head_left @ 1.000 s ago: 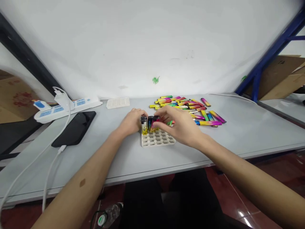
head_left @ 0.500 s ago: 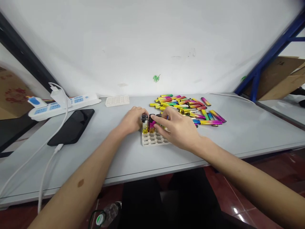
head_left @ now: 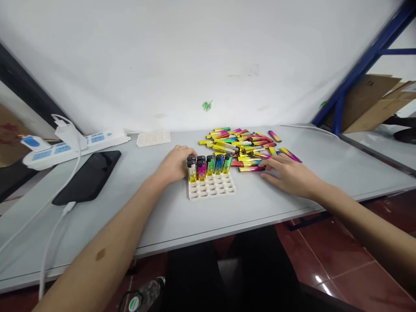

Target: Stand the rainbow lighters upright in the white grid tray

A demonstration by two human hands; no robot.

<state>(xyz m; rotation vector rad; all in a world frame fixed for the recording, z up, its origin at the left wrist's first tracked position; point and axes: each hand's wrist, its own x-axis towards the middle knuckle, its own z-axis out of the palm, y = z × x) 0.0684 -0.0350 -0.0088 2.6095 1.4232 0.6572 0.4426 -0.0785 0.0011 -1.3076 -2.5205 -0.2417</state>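
A white tray with rows of slots [head_left: 212, 191] lies on the grey table. Several lighters with black tops [head_left: 202, 168] stand upright in its back rows. My left hand [head_left: 178, 164] is at the tray's back left corner, beside the lighters; its fingertips are hidden behind them. To the right, my right hand [head_left: 286, 174] reaches the near edge of a heap of shiny coloured lighter tubes [head_left: 240, 143]. Its fingers touch the end of a yellow and pink tube [head_left: 249, 169].
A second white tray [head_left: 153, 138] lies by the wall. At the left are a black phone [head_left: 87, 177] with a white cable and a white power strip [head_left: 65, 149]. The table's front edge [head_left: 208, 237] runs below my hands.
My right hand has left the lighters in the tray and moved right to the heap, uncovering the standing lighters. My left hand has stayed by the tray. The view has shifted slightly.
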